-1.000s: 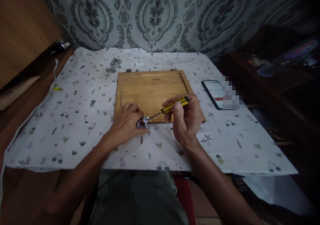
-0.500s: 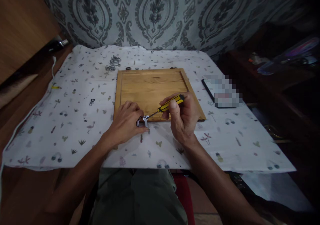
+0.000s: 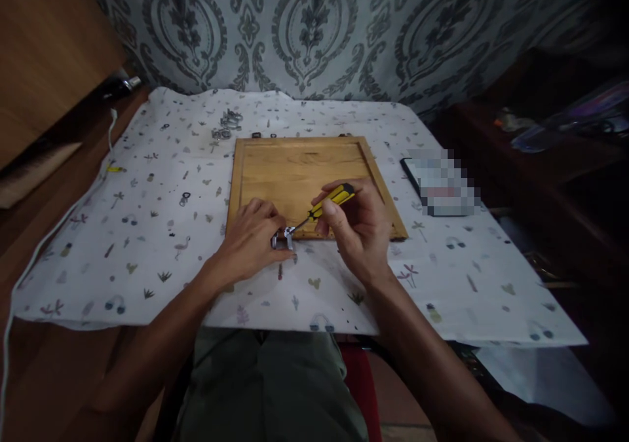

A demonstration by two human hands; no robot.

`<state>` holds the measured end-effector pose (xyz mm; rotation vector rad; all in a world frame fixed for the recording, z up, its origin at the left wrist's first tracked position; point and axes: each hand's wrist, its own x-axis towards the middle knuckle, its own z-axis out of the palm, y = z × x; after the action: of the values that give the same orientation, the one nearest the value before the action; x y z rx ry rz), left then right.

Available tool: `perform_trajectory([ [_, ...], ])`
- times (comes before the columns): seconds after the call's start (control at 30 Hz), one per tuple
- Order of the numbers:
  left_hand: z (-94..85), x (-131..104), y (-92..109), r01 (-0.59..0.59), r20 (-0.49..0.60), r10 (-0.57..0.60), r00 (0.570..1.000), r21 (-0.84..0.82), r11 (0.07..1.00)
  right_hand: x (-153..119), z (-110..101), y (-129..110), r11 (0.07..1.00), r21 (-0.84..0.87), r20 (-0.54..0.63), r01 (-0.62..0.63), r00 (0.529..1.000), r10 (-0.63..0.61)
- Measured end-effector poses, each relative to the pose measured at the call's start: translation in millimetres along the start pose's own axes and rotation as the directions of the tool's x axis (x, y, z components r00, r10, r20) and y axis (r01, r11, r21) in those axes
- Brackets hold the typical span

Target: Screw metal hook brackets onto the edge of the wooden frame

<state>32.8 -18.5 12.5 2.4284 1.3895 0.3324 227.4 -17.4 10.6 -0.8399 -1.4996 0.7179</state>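
A framed wooden panel (image 3: 304,167) lies flat on a table with a patterned white cloth. At its near edge, left of the middle, sits a small metal bracket (image 3: 289,235). My left hand (image 3: 253,239) grips this bracket between thumb and fingers, its palm beside the panel's near left corner. My right hand (image 3: 361,229) is closed on a yellow and black screwdriver (image 3: 334,201). The screwdriver slants down to the left, and its tip meets the top of the bracket.
Several metal pieces (image 3: 228,122) lie behind the panel at the left. A small metal part (image 3: 185,198) is left of the panel. To the right lies a phone (image 3: 442,186), partly pixelated. A white cable (image 3: 59,222) runs along the left table edge.
The view has shifted slightly, moving the scene a little to the right. My right hand's fingers and the screwdriver handle have turned slightly. My left hand stays on the bracket.
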Motion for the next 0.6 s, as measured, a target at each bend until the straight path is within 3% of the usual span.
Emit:
perform_trajectory([
  [0.3, -0.5, 0, -2, -0.029, 0.01, 0.029, 1.0, -0.001, 1.0, 36, 6, -18, 0.982, 0.065, 0.342, -0.176, 0.929, 0.143],
  [0.6, 3.8, 0, -3, -0.022, -0.018, 0.022, 1.0, -0.025, 0.999, 48, 25, -6, 0.98, 0.08, 0.362, -0.184, 0.921, 0.143],
])
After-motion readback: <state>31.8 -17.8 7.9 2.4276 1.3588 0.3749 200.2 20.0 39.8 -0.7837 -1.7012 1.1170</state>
